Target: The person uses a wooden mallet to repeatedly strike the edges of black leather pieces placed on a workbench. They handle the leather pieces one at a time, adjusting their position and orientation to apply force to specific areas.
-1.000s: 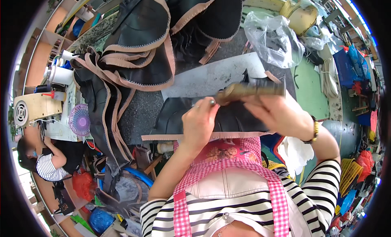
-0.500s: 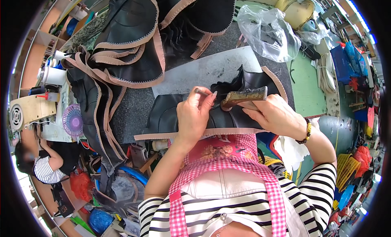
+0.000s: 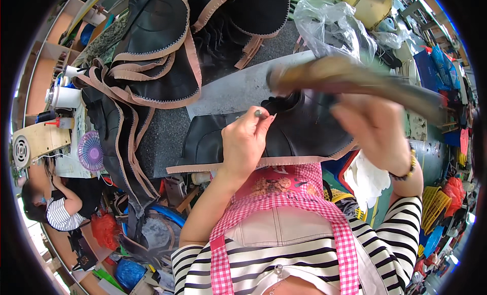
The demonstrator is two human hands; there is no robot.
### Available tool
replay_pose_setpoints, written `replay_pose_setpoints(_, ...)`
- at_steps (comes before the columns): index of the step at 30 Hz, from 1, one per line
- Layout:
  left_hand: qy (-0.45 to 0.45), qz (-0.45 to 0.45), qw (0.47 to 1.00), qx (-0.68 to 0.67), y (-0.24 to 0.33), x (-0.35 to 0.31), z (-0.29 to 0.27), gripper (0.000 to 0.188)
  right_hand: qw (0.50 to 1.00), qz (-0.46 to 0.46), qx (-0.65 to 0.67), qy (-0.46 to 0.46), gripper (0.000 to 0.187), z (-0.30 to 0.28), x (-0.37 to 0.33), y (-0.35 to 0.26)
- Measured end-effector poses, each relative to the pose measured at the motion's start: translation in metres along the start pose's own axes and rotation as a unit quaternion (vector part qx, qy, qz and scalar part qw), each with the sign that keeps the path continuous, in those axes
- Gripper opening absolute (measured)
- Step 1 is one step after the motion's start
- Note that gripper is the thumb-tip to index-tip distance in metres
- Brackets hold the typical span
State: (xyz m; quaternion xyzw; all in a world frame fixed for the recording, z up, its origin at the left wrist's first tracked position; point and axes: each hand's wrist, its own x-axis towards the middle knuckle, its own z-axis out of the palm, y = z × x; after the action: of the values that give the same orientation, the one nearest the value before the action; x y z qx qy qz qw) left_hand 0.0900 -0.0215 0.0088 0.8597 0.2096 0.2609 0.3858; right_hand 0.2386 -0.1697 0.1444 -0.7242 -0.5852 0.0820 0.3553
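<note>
So this person is wearing a white shirt (image 3: 253, 255) with black stripes, and the short sleeves (image 3: 401, 219) are carrying the same pattern. Over that they're rocking a pink-and-white checked apron (image 3: 269, 206), with matching shoulder straps (image 3: 221, 264) coming up on both sides. A big off-white panel (image 3: 258, 229) is sitting mid-chest and showing some neat stitching lines, while a deeper pink patch (image 3: 274, 179) lower down is sporting a brownish-orange print. Something small and shiny (image 3: 278, 268), pendant or button, can't tell, is catching light near the neckline. The right wrist is wearing a yellow-and-dark bracelet (image 3: 410, 168), beaded-looking but kinda blurring out.
</note>
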Motion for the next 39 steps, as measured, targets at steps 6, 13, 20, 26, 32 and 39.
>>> replay_pose_setpoints(6,-0.009,-0.076,0.992,-0.100,-0.002,0.002,-0.003,0.007,0.989,0.059,-0.023,-0.133,0.025,0.014,-0.009,0.024)
replay_pose_setpoints(13,-0.047,-0.130,0.976,-0.168,-0.005,0.000,-0.006,0.011,0.976,0.143,0.008,-0.163,0.024,0.021,-0.023,0.033)
replay_pose_setpoints(20,-0.063,0.074,0.994,0.056,0.001,-0.004,-0.008,0.003,1.000,0.023,0.001,-0.014,0.018,-0.002,-0.011,-0.015)
replay_pose_setpoints(26,-0.069,-0.162,0.953,-0.246,-0.003,0.007,-0.013,0.013,0.988,0.147,-0.004,-0.056,0.029,-0.003,-0.021,0.026)
replay_pose_setpoints(32,-0.172,0.166,0.971,0.000,-0.008,0.026,-0.024,0.018,0.980,0.146,0.114,0.071,0.026,-0.017,0.029,0.022)
replay_pose_setpoints(39,0.154,0.145,0.971,0.109,0.086,-0.015,-0.213,0.014,0.991,-0.018,-0.063,0.116,0.036,0.002,0.119,0.007)
